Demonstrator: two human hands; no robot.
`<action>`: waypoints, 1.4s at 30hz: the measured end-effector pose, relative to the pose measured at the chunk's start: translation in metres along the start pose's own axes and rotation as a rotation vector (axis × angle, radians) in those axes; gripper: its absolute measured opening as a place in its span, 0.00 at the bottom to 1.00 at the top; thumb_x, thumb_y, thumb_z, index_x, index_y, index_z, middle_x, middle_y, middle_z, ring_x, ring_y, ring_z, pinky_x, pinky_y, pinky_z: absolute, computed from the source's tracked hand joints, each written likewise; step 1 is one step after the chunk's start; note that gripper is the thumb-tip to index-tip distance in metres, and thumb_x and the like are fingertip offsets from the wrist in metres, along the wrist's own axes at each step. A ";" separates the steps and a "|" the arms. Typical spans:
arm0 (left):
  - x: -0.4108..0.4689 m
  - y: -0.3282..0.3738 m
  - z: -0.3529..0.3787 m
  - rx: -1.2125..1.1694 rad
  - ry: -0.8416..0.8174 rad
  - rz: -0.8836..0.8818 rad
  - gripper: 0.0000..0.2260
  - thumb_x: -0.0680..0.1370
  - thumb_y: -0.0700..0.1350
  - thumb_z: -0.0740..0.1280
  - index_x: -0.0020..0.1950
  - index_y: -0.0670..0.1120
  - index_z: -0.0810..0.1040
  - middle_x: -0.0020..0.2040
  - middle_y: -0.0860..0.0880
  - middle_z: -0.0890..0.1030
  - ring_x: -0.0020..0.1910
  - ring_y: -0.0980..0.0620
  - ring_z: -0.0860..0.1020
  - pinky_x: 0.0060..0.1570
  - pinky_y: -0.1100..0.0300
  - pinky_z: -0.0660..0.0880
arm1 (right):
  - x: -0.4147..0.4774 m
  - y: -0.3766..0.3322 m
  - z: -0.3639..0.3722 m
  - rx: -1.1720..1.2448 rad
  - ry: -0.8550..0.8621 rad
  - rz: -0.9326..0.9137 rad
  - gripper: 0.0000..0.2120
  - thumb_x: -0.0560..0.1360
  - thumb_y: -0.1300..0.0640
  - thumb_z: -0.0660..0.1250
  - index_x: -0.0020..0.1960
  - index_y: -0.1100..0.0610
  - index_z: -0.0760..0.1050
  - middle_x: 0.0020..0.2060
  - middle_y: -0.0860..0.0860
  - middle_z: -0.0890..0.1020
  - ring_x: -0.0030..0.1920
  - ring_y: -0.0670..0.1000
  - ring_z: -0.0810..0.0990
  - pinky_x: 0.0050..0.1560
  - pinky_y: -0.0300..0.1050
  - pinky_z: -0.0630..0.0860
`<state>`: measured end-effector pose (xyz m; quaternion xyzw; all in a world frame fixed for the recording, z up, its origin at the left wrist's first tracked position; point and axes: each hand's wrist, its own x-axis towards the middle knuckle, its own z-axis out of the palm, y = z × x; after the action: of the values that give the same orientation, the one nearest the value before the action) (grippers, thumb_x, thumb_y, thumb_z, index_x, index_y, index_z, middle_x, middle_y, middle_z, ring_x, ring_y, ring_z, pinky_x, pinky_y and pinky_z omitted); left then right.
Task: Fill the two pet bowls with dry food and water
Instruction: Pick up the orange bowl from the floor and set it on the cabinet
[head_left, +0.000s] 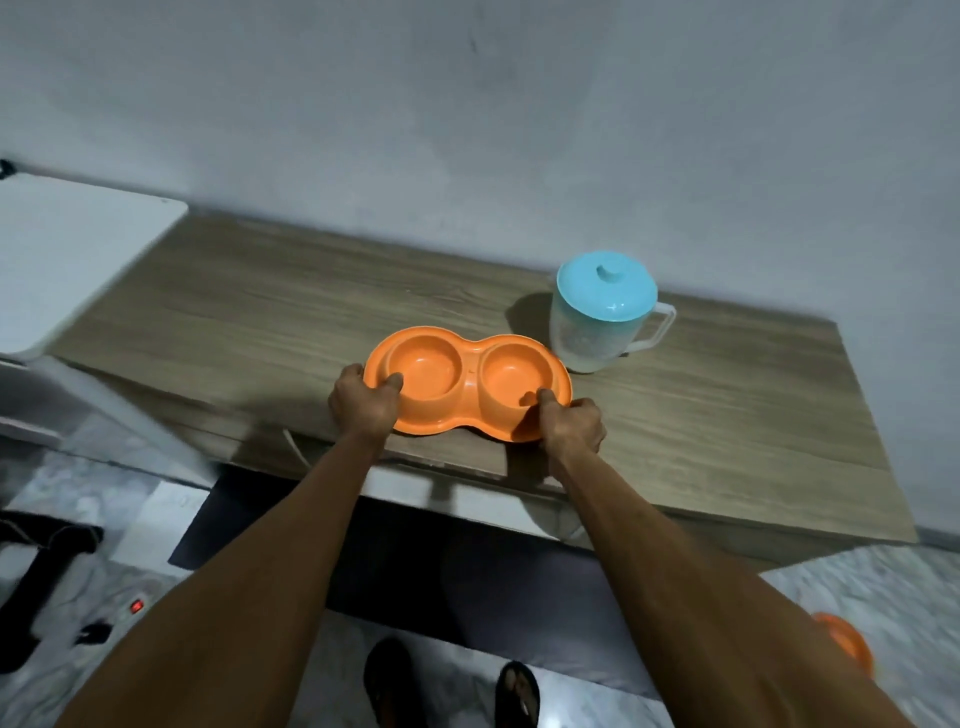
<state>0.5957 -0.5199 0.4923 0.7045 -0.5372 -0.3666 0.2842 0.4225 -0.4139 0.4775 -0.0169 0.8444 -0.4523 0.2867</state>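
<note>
An orange double pet bowl (470, 382) lies on the wooden table (727, 415), close to its front edge. Both of its round wells look empty. My left hand (363, 400) grips the dish's left rim, thumb inside the left well. My right hand (571, 423) grips the right rim, thumb on the lip of the right well. Behind the dish to the right stands a clear plastic pitcher (597, 332) with a light blue lid (605, 285); its handle points right. No dry food is in view.
A white surface (72, 249) adjoins the table's left end. The wall rises right behind the table. On the floor lie a dark mat (467, 571), a power strip with a red switch (136, 606) at left, and an orange object (847, 644) at right. My sandalled feet show at the bottom.
</note>
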 end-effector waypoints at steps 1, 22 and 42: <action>0.010 0.000 0.001 0.009 -0.017 -0.003 0.24 0.74 0.46 0.73 0.66 0.37 0.75 0.63 0.37 0.78 0.63 0.38 0.75 0.61 0.50 0.70 | 0.001 -0.004 0.007 -0.008 0.016 0.011 0.21 0.73 0.45 0.70 0.57 0.59 0.75 0.52 0.58 0.79 0.53 0.61 0.79 0.55 0.54 0.78; 0.088 -0.009 0.016 0.227 -0.171 0.104 0.27 0.72 0.62 0.70 0.61 0.44 0.78 0.58 0.42 0.81 0.59 0.39 0.78 0.59 0.47 0.73 | 0.013 -0.018 0.062 -0.085 0.226 0.078 0.23 0.74 0.43 0.69 0.57 0.62 0.80 0.54 0.60 0.81 0.54 0.61 0.80 0.53 0.51 0.76; 0.007 -0.045 -0.055 0.028 -0.138 0.087 0.24 0.79 0.55 0.64 0.67 0.39 0.72 0.68 0.40 0.73 0.68 0.41 0.70 0.62 0.53 0.68 | -0.073 0.044 0.024 -0.094 0.092 -0.058 0.27 0.74 0.39 0.66 0.54 0.63 0.78 0.54 0.59 0.80 0.52 0.61 0.80 0.50 0.49 0.76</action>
<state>0.6669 -0.5149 0.4864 0.6573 -0.5907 -0.3942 0.2524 0.5061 -0.3853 0.4676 -0.0340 0.8760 -0.4207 0.2334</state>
